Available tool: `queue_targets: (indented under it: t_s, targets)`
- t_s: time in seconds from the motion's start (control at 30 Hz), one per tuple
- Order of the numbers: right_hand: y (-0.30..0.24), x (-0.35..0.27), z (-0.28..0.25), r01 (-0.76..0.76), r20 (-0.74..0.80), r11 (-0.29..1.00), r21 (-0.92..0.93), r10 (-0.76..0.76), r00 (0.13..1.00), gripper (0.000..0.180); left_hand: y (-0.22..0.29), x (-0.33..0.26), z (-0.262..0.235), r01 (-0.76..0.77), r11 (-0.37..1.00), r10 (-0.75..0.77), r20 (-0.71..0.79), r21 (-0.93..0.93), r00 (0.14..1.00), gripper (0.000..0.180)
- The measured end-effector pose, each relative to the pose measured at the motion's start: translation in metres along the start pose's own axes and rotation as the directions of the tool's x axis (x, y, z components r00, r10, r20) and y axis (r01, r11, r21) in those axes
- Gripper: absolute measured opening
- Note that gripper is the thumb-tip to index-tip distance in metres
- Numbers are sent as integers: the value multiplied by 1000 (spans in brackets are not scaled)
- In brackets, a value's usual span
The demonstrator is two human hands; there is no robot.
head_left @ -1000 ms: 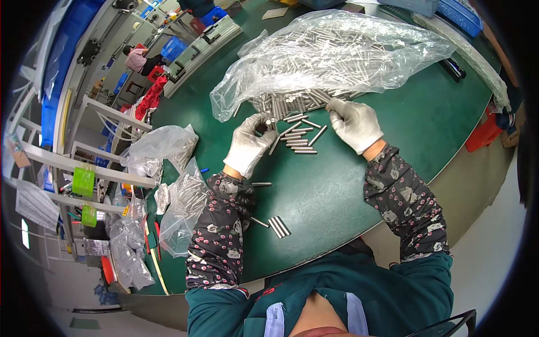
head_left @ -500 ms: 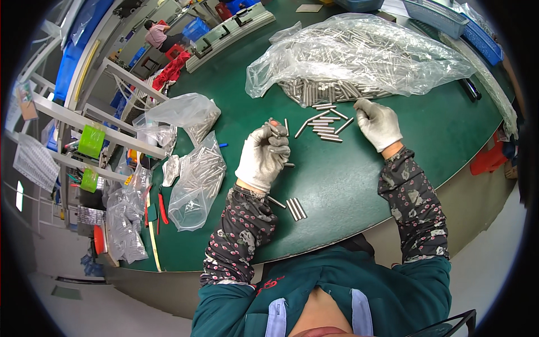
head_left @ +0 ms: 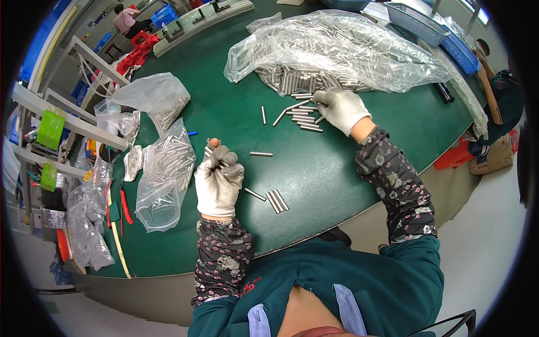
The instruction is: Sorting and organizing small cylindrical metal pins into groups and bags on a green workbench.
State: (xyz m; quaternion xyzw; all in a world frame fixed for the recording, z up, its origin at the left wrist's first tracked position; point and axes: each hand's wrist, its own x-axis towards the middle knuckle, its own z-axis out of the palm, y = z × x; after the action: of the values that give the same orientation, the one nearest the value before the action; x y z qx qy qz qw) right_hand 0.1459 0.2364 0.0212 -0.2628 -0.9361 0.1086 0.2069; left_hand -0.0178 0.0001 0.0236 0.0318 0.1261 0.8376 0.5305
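Note:
My left hand (head_left: 219, 177), in a whitish glove with a bare thumb tip, is closed around metal pins (head_left: 224, 164) whose silver ends show between the fingers. My gloved right hand (head_left: 342, 109) pinches at the right side of a small group of loose pins (head_left: 303, 119); whether a pin is between its fingertips is hidden. Single pins lie apart: one upright in the picture (head_left: 263, 115), one crosswise (head_left: 261, 154). Nearer me, a slanted pin (head_left: 255, 194) lies beside a short row of pins (head_left: 277, 201).
Behind the loose pins, a large clear bag (head_left: 348, 48) spills many pins onto the green table (head_left: 337, 174). Smaller bags of pins (head_left: 165, 174) lie at left, near red-handled pliers (head_left: 125, 208). Blue baskets (head_left: 418, 23) stand at far right. Other people are in the background.
My left hand has drawn back toward me and to the left, still closed on pins. My right hand has moved left onto the loose pins. The whole view has shifted a little.

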Motion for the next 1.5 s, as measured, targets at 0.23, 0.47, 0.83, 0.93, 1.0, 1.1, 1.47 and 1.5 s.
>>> queue_targets:
  t_s: [0.23, 0.47, 0.83, 0.93, 1.0, 1.1, 1.47, 1.5]
  targets:
    - [-5, 49, 13, 163, 334, 951, -264, -69, 940, 15, -1, 0, -18, 2, 991, -6, 35, 135, 999, 18]
    - [-28, 59, -13, 143, 350, 962, -233, -54, 935, 14, -2, 1, -22, -13, 957, -5, 64, 289, 998, 16]
    - [-126, 2, -20, 271, 115, 889, 369, -333, 936, 12, -27, -5, 1, -130, 446, 195, 46, 886, 980, 32]
    - [-123, 4, -14, 269, 60, 816, 512, -347, 936, 12, -26, -4, -8, -169, 439, 275, 47, 883, 960, 29]
    - [-107, 13, -13, 109, 117, 744, 659, -244, 963, 12, -22, -3, -8, -213, 416, 300, 87, 884, 950, 27]
    - [-83, 24, -3, 199, 64, 969, 144, -210, 976, 10, -25, 0, -12, -301, 471, 345, 140, 829, 928, 23]
    - [-80, 44, 22, 509, 264, 805, -304, -443, 857, 8, -7, 6, -27, -74, 960, 56, 73, 269, 996, 16]
    - [-87, 41, 15, 523, 229, 802, -288, -473, 851, 9, -6, 5, -28, -81, 960, 63, 76, 267, 995, 16]
